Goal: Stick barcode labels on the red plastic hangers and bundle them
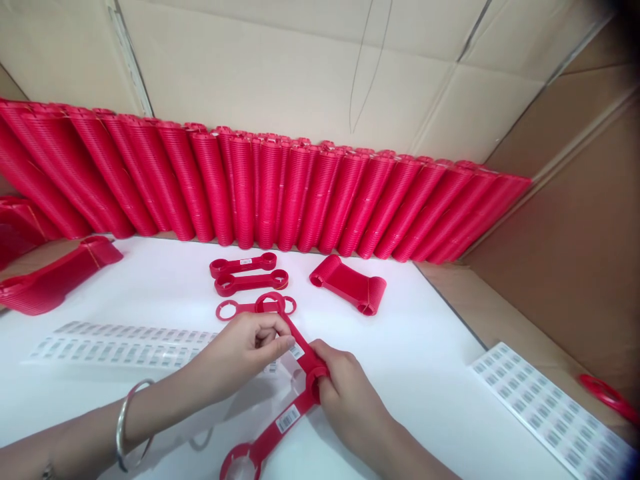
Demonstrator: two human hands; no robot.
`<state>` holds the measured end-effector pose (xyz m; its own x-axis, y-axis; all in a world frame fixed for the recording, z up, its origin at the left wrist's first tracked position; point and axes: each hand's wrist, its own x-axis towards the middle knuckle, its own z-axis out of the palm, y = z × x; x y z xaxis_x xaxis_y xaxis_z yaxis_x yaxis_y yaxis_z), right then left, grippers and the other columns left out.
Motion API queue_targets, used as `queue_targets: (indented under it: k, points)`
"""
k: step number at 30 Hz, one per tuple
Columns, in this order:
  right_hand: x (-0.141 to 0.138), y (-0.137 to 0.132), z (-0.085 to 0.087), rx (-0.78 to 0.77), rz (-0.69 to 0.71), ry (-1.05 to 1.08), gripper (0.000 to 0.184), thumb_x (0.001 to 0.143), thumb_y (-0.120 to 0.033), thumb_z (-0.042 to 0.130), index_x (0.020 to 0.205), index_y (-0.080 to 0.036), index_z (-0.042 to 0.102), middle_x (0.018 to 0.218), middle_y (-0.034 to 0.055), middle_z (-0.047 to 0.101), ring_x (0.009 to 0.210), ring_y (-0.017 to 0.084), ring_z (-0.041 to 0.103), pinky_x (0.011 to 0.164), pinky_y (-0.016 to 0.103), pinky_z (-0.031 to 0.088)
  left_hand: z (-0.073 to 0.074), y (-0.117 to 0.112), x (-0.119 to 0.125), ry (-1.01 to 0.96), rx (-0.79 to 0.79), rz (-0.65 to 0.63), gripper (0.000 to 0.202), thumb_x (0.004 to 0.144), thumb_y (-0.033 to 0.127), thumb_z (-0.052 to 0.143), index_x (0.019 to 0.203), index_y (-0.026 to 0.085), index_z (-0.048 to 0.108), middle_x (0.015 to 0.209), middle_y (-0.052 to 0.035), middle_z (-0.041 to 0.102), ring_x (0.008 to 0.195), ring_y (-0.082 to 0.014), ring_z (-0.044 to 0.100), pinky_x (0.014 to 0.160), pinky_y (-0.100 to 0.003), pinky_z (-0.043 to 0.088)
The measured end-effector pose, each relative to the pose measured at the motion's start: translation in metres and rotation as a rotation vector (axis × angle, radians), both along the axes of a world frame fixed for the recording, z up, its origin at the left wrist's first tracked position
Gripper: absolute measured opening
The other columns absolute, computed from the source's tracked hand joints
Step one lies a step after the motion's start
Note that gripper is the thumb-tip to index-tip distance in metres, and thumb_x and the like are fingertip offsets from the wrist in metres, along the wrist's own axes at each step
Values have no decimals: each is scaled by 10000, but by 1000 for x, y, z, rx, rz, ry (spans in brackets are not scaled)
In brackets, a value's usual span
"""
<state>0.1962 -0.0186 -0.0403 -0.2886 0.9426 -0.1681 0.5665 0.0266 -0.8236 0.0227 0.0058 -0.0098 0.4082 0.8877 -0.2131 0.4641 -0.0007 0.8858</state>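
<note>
My right hand [350, 387] is closed around the ring ends of flat red plastic link pieces [305, 357], its thumb at the ring. Two bars fan out from that grip; the lower one [273, 430] bears a white barcode label [288, 419]. My left hand [257, 343] is closed, its thumb and curled fingers at another barcode label [296, 351] on the upper bar. Whether this label is fully stuck down I cannot tell. Just beyond my left hand, a single red link [245, 308] lies flat on the white table [400, 347], partly covered by the upper bar.
Two small stacks of red links [250, 283] lie farther back, with a bundled stack [350, 285] at right and a longer one [60, 273] at left. Label sheets [120, 347] [545, 407] flank my hands. Tall red stacks [245, 193] line the cardboard wall [280, 67].
</note>
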Motion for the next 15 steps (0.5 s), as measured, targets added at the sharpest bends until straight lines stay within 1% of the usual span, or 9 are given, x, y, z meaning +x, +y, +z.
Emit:
queue_targets:
  k: [7, 10, 13, 15]
  points:
    - [0, -1, -1, 6, 9, 12, 229, 618, 14, 315, 649, -199, 392, 601, -26, 491, 547, 113, 421, 514, 209, 298, 1, 0, 1, -10, -11, 6, 253, 825, 382, 474, 712, 165, 539, 518, 71, 362, 463, -66, 303, 435, -193, 222]
    - [0, -1, -1, 6, 9, 22, 227, 615, 11, 318, 650, -199, 394, 599, -28, 488, 548, 113, 422, 509, 206, 296, 2, 1, 2, 12, 25, 4, 260, 827, 387, 468, 717, 164, 546, 529, 67, 377, 477, -68, 317, 442, -192, 230]
    - [0, -2, -1, 11, 12, 16, 223, 623, 9, 320, 653, -199, 394, 599, -29, 488, 545, 112, 418, 510, 208, 292, 1, 1, 1, 79, 70, -14, 266, 835, 388, 448, 731, 168, 557, 529, 62, 380, 487, -77, 336, 447, -194, 244]
    - [-1, -2, -1, 14, 16, 17, 217, 625, 7, 320, 647, -199, 385, 590, -33, 477, 537, 110, 407, 508, 209, 287, -3, 0, 1, 168, 141, -22, 272, 845, 382, 427, 739, 175, 568, 522, 59, 393, 484, -81, 355, 449, -197, 257]
